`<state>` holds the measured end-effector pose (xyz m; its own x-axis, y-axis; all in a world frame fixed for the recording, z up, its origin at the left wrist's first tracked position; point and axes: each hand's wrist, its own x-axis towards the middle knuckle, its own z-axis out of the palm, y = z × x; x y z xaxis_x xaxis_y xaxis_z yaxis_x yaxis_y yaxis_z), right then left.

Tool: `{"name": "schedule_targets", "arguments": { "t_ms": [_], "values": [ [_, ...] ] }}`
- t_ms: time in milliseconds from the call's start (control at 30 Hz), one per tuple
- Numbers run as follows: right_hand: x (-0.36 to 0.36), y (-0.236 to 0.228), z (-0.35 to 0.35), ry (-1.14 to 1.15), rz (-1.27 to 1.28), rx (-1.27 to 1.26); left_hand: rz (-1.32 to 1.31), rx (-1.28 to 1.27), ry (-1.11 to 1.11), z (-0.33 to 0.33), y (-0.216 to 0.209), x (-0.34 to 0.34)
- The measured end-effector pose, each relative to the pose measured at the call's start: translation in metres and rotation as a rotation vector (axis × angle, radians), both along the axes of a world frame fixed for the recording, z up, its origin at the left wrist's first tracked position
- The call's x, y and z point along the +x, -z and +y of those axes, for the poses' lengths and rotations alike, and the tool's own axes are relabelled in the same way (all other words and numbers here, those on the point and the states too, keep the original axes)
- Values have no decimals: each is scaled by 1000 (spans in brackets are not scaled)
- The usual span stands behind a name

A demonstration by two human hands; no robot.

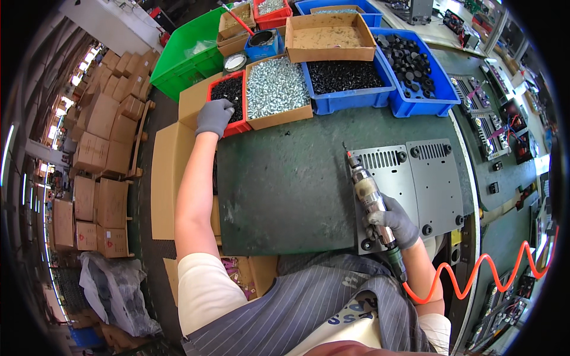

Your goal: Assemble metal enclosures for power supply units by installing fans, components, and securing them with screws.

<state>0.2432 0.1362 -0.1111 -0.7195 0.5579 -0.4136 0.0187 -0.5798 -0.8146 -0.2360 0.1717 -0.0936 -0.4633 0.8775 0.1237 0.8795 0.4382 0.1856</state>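
Observation:
My left hand [214, 117], in a grey glove, is at the near left edge of a red bin [238, 128] of small black screws [228, 90]. Its fingers are curled together; whatever they may hold is hidden. In my right hand [396, 223], also gloved, is a pneumatic screwdriver [367, 191], its tip pointing away and slightly left. Under the tool lies a grey metal panel [395, 185] with slots and holes. A second panel [440, 187] lies against its right side. Round black feet [427, 229] sit near the panels' corners.
Beside the red bin stand a carton of silvery screws [276, 89], a blue bin of black screws [347, 77] and a blue bin of black rubber feet [409, 65]. An orange coiled hose [457, 285] trails right from the tool. An open carton [169, 178] stands left of the dark worktop [279, 184].

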Motion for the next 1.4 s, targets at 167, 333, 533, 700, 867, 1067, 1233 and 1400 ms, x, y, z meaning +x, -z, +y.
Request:
{"name": "schedule_targets", "arguments": {
  "t_ms": [167, 333, 533, 700, 867, 1067, 1233, 1400],
  "values": [
    [-2, -7, -3, -9, 3, -13, 4, 184, -44, -4, -21, 10],
    [-3, -7, 1, -34, -3, 7, -1462, 566, -231, -1, -1, -47],
    [-2, -6, -2, -39, 32, -9, -2319, 559, -63, -17, -10, 27],
    [4, -4, -7, 26, 24, 5, -2442, 203, 194, -46, 1, 152],
    [20, -39, -31, 32, -12, 212, -2331, 180, 151, -62, 17, 221],
    [67, -44, -67, -15, -142, 282, -2303, 95, 161, -76, 14, 290],
    [94, -41, -88, 42, -117, 215, -2152, 13, 130, -78, 11, 330],
    [114, -36, -104, 96, -69, 149, -2128, -52, 183, -83, 10, 352]
  ]
}}
